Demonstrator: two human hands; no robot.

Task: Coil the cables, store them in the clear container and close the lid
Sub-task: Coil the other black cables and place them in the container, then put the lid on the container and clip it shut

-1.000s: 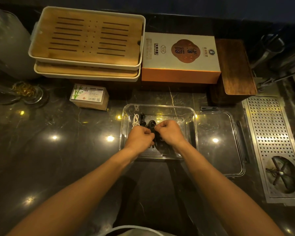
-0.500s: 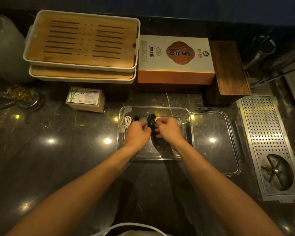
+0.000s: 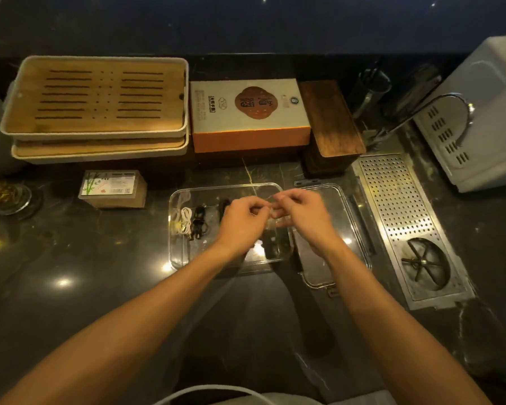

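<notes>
Hovering above the clear container [image 3: 175, 229], left hand [image 3: 240, 220] and right hand [image 3: 304, 214] loosely curled, fingertips nearly touching, grip unclear.

The left hand [image 3: 241, 219] and right hand [image 3: 302, 213] are motion-blurred where the fingertips meet, so whether they pinch anything cannot be told. They cover the middle of the clear container [image 3: 178, 200]. The white appliance [image 3: 485, 112] is cut off by the right edge.
</notes>
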